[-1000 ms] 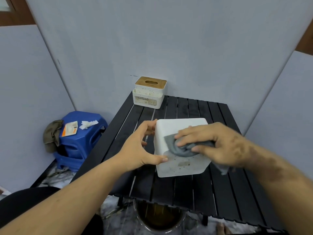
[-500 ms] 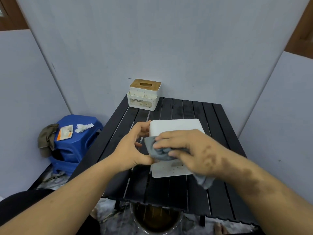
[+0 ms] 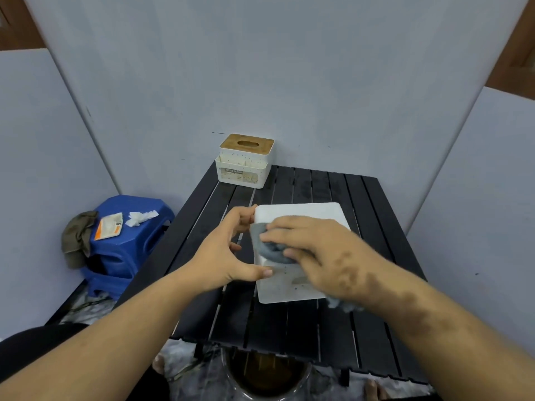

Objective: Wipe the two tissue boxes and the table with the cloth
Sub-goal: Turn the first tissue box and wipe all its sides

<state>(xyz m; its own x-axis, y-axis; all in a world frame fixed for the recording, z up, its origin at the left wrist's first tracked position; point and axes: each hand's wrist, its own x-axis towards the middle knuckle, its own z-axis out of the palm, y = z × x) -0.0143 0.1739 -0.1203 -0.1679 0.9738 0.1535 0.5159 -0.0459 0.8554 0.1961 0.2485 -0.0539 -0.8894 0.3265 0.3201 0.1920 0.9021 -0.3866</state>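
Note:
A plain white tissue box (image 3: 298, 211) lies in the middle of the black slatted table (image 3: 292, 328), with dark specks on its near face. My left hand (image 3: 228, 253) grips the box's left side, thumb on the near face and fingers behind. My right hand (image 3: 318, 253) holds a bunched grey cloth (image 3: 267, 247) and presses it on the box's upper left part; a cloth end hangs below my wrist. A second white tissue box (image 3: 244, 164) with a wooden lid stands at the table's far left corner.
Left of the table stands a blue plastic stool (image 3: 127, 244) with a packet, a crumpled tissue and an olive rag on it. A round bin (image 3: 266, 374) sits under the table's near edge. Grey panels wall in the back and both sides.
My right hand has slid the cloth leftward across the box, from its middle to the left edge. My left hand has kept its hold on the box's left side.

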